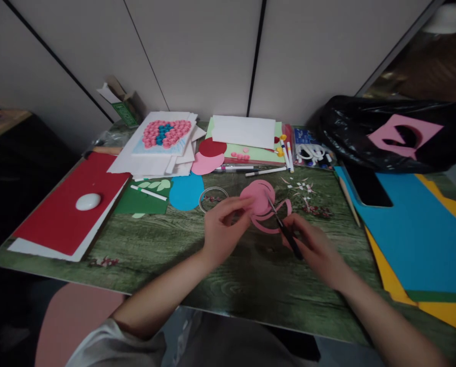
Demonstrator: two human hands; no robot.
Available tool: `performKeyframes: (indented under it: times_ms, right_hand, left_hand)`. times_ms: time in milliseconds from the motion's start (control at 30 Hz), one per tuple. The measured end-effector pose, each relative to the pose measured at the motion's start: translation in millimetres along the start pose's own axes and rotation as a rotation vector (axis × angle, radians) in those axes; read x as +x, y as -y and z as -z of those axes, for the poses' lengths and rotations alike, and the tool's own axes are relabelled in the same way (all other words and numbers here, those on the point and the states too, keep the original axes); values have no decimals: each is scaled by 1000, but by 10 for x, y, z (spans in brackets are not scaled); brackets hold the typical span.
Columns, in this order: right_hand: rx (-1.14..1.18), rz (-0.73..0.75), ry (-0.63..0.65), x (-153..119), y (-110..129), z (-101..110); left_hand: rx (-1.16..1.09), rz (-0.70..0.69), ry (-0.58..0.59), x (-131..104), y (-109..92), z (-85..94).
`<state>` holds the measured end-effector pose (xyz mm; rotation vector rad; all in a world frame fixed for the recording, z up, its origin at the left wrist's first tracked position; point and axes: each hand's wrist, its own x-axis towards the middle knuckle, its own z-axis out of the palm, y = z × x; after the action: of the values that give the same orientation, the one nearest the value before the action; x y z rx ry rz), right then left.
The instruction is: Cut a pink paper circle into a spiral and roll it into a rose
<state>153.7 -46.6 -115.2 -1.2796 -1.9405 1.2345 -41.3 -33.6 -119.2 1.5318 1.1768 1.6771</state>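
A round piece of pink paper (259, 196) is pinched between the thumb and fingers of my left hand (225, 224). My right hand (312, 244) is closed around black-handled scissors (287, 232), whose blades lie at the right part of the pink paper. A curved pink strip (268, 228) hangs in a loop below and to the right of the round piece. Just left of the paper, partly behind my left hand, a roll of clear tape or similar ring (203, 201) rests on the table.
Left are red paper (67, 209) with a white oval object (88, 202), green paper (147, 199) and a blue circle (187, 192). A paper-roll artwork (166, 133) tops a white stack. Right are a phone (368, 186), blue sheets (422, 229), a pencil (349, 200) and a black bag (350, 132).
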Motion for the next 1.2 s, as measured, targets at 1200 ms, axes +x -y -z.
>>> performKeyframes:
  times_ms: [1200]
  right_hand:
    - [16, -16, 4, -6, 3, -9]
  left_hand:
    - [-67, 12, -47, 8, 17, 5]
